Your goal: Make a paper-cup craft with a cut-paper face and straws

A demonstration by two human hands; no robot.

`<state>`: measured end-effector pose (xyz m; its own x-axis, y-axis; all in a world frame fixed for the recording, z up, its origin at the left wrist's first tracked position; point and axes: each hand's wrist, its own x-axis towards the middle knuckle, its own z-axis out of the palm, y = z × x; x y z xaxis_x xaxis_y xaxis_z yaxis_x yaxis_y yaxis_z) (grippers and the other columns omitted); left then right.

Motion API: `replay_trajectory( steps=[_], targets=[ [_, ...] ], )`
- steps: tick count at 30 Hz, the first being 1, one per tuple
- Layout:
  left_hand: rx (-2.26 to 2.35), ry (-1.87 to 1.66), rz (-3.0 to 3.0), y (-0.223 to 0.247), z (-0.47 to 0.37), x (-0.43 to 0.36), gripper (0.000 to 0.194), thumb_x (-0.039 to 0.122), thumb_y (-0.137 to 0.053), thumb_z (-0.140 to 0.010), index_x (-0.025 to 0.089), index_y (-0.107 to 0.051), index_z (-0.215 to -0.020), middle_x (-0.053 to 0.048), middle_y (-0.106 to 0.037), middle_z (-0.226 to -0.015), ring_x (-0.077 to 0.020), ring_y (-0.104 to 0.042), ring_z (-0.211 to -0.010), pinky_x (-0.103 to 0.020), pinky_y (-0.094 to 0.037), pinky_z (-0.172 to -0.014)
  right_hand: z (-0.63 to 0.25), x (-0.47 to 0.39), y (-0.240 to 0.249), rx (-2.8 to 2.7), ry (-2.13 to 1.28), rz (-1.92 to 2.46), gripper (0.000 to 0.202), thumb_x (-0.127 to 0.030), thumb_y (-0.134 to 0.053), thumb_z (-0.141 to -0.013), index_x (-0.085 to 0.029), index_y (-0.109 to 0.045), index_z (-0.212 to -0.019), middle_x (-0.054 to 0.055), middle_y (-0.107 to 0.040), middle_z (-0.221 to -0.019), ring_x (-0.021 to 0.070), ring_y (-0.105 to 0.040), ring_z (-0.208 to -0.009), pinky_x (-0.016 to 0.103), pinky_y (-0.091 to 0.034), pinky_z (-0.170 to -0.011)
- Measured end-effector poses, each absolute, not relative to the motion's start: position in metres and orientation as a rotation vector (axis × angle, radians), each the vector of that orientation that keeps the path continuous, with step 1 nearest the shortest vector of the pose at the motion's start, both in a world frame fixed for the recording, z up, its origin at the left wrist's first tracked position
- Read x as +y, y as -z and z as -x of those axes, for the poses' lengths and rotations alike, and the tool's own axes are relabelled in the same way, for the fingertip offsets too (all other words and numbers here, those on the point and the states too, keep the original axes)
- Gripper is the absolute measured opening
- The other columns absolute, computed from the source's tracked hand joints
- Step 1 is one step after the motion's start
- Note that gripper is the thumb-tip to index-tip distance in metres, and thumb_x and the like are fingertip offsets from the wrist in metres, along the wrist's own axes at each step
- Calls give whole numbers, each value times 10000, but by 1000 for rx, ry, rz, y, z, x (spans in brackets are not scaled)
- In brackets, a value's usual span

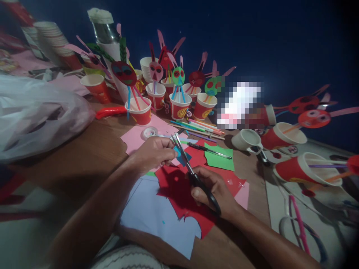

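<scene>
My left hand (pixel 159 151) pinches a small piece of blue paper (pixel 177 151) between thumb and fingers. My right hand (pixel 214 188) grips black-handled scissors (pixel 193 175), whose metal blades point up and away, close to the blue piece. Whether the blades touch the paper I cannot tell. Beneath both hands lie a red paper sheet (pixel 179 200) with cut edges, a pale blue sheet (pixel 148 207) and a pink sheet (pixel 131 140). Beyond the scissors, a black pen (pixel 213 150) rests across a green paper piece (pixel 220 162). A roll of clear tape (pixel 149 133) sits behind my left hand.
Red-and-white paper cups (pixel 180 108) with paper-faced figures stand along the back. Several coloured pens (pixel 199 127) lie before them. A plastic bag (pixel 42 116) fills the left side. On the right are a white mug (pixel 246 140), more cups (pixel 291 170) and a pink strip (pixel 299 224).
</scene>
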<state>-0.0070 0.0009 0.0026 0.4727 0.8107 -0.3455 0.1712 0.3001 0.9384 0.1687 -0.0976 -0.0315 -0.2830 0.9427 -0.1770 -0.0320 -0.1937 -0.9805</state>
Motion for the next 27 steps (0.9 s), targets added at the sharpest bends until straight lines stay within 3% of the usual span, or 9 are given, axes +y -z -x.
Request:
replay_trajectory(
  steps=[9,15,21,27],
  targets=[
    [1035,-520,-1239,-3,7,1,116,202,-582,-605,165,-478,-570,45,-491,-418,-53,-400,-374,-171,-244,-374,-171,-96,31,-1273,-1557,1168,370,-455,-698,-693,-176,-519,-855,-57,-460,-545,75,-407,-432,204,-326,-422],
    [993,-412,-1335,-5,4,-4,120,244,-577,-614,163,-495,-583,65,-455,-427,-52,-376,-389,-177,-248,-385,-179,-91,24,-1321,-1299,1156,384,-503,-594,-775,-202,-473,-981,-22,-524,-653,111,-458,-548,235,-384,-516],
    [840,-232,-1420,2,-5,-13,94,214,-560,-642,149,-503,-606,67,-446,-500,-52,-357,-463,-180,-268,-444,-178,-88,16,-1255,-1319,1202,412,-330,-727,-691,-229,-450,-979,-25,-534,-777,125,-513,-684,243,-438,-616],
    [811,-153,-1467,9,-10,-19,57,165,-541,-644,150,-493,-617,69,-427,-522,-58,-349,-484,-186,-256,-458,-176,-89,19,-1232,-1359,1168,398,-203,-734,-668,-215,-472,-968,-37,-521,-767,95,-475,-648,205,-404,-575]
  ],
)
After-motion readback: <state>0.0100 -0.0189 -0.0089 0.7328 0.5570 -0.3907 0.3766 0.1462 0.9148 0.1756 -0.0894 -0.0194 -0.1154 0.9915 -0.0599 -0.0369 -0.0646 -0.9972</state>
